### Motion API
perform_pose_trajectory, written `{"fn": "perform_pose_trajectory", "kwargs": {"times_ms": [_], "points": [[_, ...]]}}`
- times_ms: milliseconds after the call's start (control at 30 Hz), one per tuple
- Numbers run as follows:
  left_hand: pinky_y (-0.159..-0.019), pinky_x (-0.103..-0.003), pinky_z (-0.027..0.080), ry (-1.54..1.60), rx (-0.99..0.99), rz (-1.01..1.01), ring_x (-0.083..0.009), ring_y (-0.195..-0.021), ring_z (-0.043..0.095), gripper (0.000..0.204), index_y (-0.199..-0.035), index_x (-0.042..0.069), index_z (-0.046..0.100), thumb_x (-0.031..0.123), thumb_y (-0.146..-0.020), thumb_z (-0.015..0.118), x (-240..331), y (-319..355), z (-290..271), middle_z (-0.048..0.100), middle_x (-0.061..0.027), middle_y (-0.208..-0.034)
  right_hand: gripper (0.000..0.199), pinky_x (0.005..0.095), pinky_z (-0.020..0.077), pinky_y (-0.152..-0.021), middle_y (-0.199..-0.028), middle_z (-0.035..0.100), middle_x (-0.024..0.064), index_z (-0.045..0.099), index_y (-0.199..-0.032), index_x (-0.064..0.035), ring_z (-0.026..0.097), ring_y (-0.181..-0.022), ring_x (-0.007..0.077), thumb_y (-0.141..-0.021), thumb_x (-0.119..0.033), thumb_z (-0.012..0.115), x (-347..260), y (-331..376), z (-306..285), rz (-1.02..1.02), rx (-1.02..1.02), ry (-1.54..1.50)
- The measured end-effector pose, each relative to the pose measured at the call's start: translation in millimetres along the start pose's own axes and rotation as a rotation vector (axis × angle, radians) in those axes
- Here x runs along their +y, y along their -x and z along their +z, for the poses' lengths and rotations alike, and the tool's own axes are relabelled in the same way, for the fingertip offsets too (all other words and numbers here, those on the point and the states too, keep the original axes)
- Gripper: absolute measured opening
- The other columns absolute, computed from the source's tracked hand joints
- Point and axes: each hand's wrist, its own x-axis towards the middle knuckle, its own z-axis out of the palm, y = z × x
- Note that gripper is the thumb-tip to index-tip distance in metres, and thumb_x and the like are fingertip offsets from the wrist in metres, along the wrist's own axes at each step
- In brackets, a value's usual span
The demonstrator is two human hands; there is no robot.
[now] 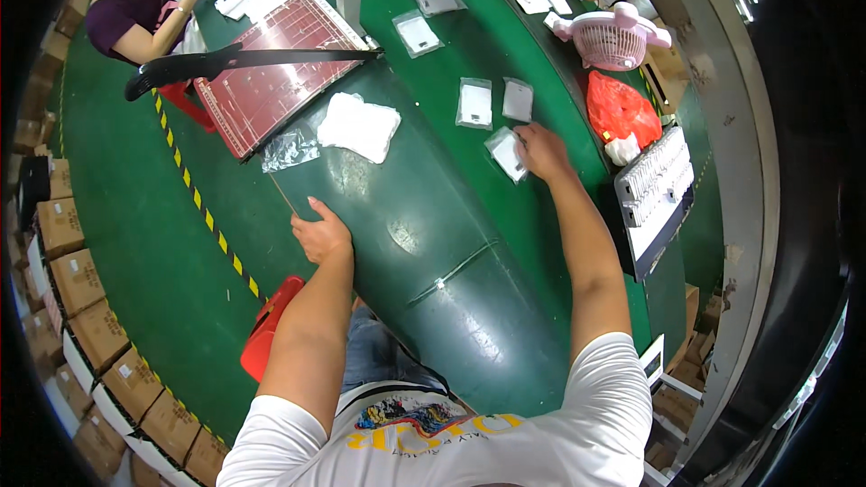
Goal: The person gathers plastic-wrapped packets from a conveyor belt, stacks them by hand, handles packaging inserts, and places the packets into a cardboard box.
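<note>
At the table's right, my right hand (545, 153) has its fingertips closed on the edge of a white, flat item in a clear plastic bag (506, 156), which lies on the green table. Two similar bagged pieces lie just beyond it: a white one (474, 104) and a greyer one (518, 100). My left hand (323, 234) rests by the table's left edge, thumb raised and apart from the fingers, holding nothing that I can see. Farther up from it sit a pile of white sheets (359, 128) and some empty clear bags (291, 151).
A red paper cutter (287, 63) with a long black-handled blade (194, 66) stands at the far left. More bagged pieces (416, 34) lie far ahead. To the right are a pink fan (613, 40), a red plastic bag (622, 108) and a tray of white pieces (657, 182). Co-workers sit beyond.
</note>
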Motion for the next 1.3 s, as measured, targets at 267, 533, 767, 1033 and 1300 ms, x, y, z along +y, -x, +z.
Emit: {"fn": "perform_pose_trajectory", "kwargs": {"times_ms": [267,533,767,1033,1300], "points": [[-0.081,-0.050,0.047,0.010,0.018,0.009,-0.0388,-0.098,0.059,0.062,-0.122,0.003,0.049,0.056,-0.091,0.042,-1,0,0,0.058,-0.0198,-0.113,0.064,0.0463,0.0494,-0.087,-0.121,0.054,0.0220,0.047,-0.130,-0.0068,0.058,-0.105,0.0384,-0.079,-0.042,0.064,10,-74,2,0.561,0.149,0.001],[-0.082,-0.049,0.047,0.015,0.016,0.012,-0.0381,-0.100,0.059,0.063,-0.125,0.003,0.048,0.055,-0.091,0.042,-4,0,5,0.057,-0.0189,-0.116,0.084,0.0477,0.0456,-0.095,-0.133,0.043,0.0264,0.039,-0.137,-0.0067,0.050,-0.120,0.0401,-0.071,-0.053,0.066,1,-120,12,0.718,-0.176,-0.008],[-0.082,-0.049,0.047,0.006,-0.005,0.010,-0.0377,-0.100,0.059,0.062,-0.123,0.003,0.049,0.055,-0.091,0.043,-2,-6,-1,0.058,-0.0187,-0.114,0.066,0.0464,0.0455,-0.091,-0.120,0.049,0.0247,0.048,-0.122,-0.0002,0.053,-0.106,0.0391,-0.073,-0.039,0.069,22,-86,7,0.313,0.124,0.108],[-0.080,-0.050,0.048,0.007,0.036,0.013,-0.0384,-0.097,0.060,0.063,-0.122,0.003,0.050,0.057,-0.090,0.043,-3,0,7,0.059,-0.0198,-0.110,0.065,0.0389,0.0423,-0.095,-0.115,0.049,0.0188,0.046,-0.122,0.0012,0.051,-0.107,0.0312,-0.067,-0.018,0.076,41,20,34,0.370,0.406,-0.407],[-0.080,-0.050,0.047,-0.002,0.017,0.014,-0.0390,-0.098,0.060,0.066,-0.122,0.002,0.050,0.058,-0.090,0.040,-7,-3,10,0.059,-0.0204,-0.112,0.079,0.0432,0.0393,-0.099,-0.128,0.048,0.0212,0.043,-0.135,-0.0016,0.046,-0.120,0.0367,-0.069,-0.034,0.071,34,38,10,0.380,0.027,0.000]]}}
